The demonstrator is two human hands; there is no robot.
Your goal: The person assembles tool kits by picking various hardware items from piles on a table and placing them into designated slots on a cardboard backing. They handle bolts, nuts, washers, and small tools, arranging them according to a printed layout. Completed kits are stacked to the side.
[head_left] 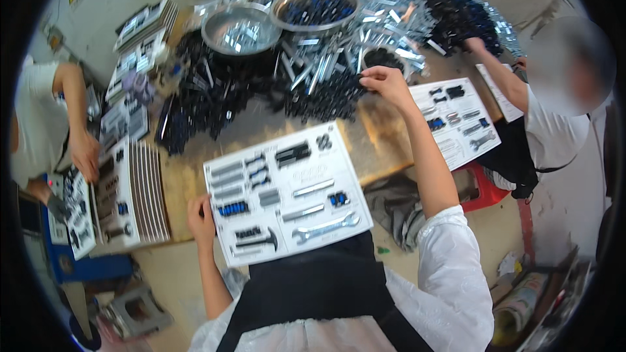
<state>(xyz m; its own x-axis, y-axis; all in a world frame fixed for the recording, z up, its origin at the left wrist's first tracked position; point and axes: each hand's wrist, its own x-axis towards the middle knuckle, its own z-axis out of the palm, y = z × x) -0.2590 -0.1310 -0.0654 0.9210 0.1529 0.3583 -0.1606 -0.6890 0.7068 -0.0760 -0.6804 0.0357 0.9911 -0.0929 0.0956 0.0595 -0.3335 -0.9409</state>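
Observation:
A white card (306, 179) with tools and hardware pieces on it rests tilted against the table edge and my apron. My left hand (201, 218) grips its left edge. On the card are a silver open-ended wrench (326, 227), a small black hammer-shaped piece (257, 241), silver bars (313, 187) and blue-and-black pieces (233, 208). My right hand (386, 86) is stretched forward to the right end of a heap of small black parts (319, 94). Its thumb and fingertips are pinched together; what they hold, if anything, is too small to make out.
Silver metal pieces (385, 16) lie heaped at the back, beside metal bowls (241, 29) of parts. Stacked cards (147, 189) stand at left. Co-workers' hands work at left (85, 153) and right (479, 45). Another filled card (460, 120) and a red stool (482, 186) are at right.

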